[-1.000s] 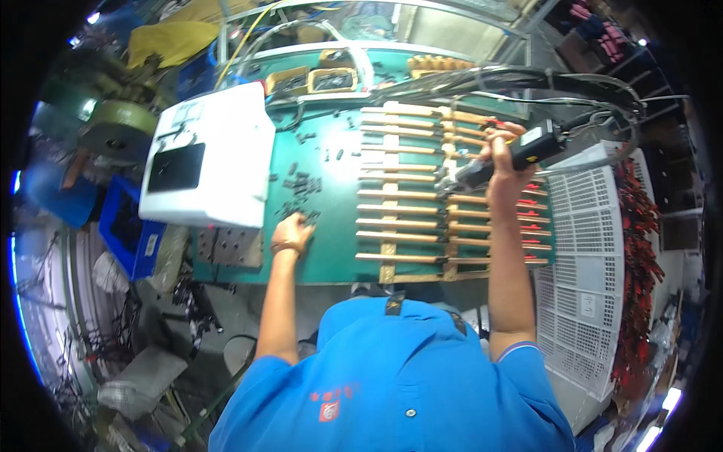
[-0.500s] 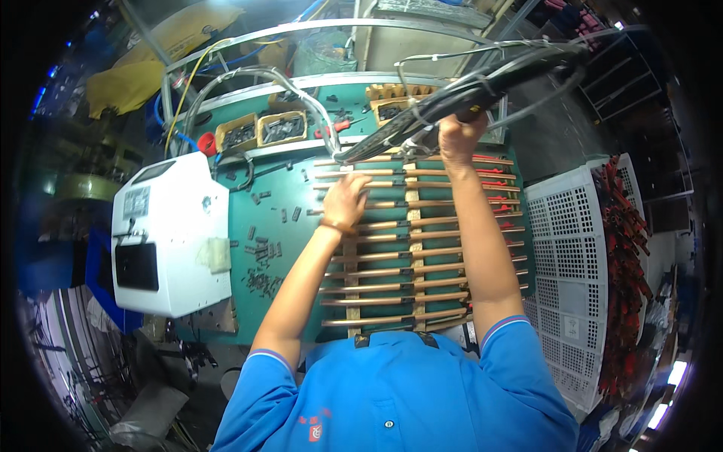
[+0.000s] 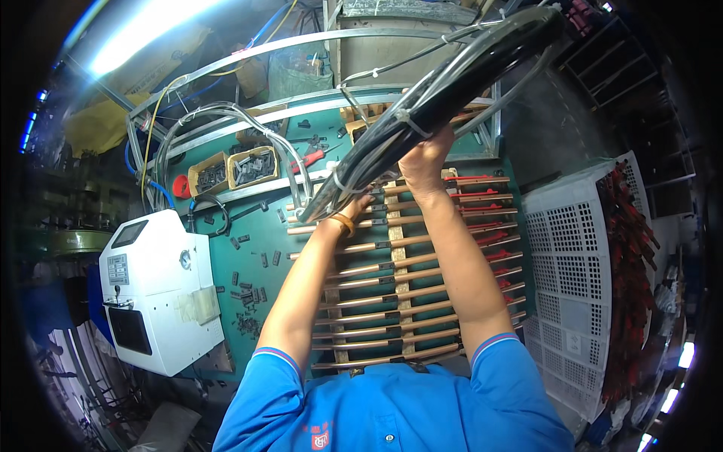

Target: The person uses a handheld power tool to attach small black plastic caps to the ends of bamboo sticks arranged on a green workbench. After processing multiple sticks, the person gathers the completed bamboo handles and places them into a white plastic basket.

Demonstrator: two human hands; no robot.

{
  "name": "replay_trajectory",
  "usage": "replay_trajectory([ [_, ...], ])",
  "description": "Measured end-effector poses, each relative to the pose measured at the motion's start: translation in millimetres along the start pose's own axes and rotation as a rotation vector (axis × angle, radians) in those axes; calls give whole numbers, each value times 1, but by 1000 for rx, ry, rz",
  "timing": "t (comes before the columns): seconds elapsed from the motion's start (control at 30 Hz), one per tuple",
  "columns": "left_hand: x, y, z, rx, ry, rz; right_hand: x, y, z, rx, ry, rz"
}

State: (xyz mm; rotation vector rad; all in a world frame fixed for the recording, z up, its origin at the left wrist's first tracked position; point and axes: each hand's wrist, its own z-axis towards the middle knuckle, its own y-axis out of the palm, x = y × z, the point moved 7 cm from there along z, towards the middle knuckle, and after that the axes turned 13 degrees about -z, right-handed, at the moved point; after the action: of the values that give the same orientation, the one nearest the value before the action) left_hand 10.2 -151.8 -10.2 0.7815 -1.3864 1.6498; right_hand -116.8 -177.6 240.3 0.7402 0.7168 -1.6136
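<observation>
**A:** A worker's right hand (image 3: pixel 423 160) closes around a thick black cable-wrapped tool (image 3: pixel 452 90), held up over the bench, apparently so its nose angles down toward the rack. And the other hand?

**B:** The left hand (image 3: pixel 354 207) sits at the tool's lower end, just above a rack of long rods (image 3: pixel 399 286). The bundle hides its fingers, so whether it grips or merely steadies cannot be told. A tan band circles that wrist.

**A:** Why are the rods laid that way?

**B:** They lie in parallel rows across wooden slats, red-sleeved ends to the right, each one separate and reachable from above.

**A:** What surrounds the work?

**B:** On the green bench (image 3: pixel 226 256), small dark parts (image 3: pixel 248 297) lie scattered left of the rack. Two open boxes (image 3: pixel 233 169) of such parts stand farther back, and a white machine (image 3: pixel 158 294) sits at the bench's left edge. A white perforated crate (image 3: pixel 580 286) of red-handled pieces stands to the right.

**A:** Anything in the way?

**B:** Looped hoses and cables (image 3: pixel 226 128) hang near the tool's nose, crowding the left hand.
</observation>
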Motion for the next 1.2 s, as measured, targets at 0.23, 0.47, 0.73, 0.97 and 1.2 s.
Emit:
replay_trajectory([
  [0.23,3,-5,2,-30,-116,63,-1,11,-5,-9,15,162],
  [0.47,16,-7,3,-59,-252,7,38,17,-20,-16,271,355],
  [0.73,10,-5,1,-54,-170,10,42,17,-23,-27,300,440],
  [0.97,12,-7,2,-50,-124,40,42,20,-26,-21,341,499],
  [1.2,39,-16,5,-143,-264,30,48,14,-31,25,261,270],
])
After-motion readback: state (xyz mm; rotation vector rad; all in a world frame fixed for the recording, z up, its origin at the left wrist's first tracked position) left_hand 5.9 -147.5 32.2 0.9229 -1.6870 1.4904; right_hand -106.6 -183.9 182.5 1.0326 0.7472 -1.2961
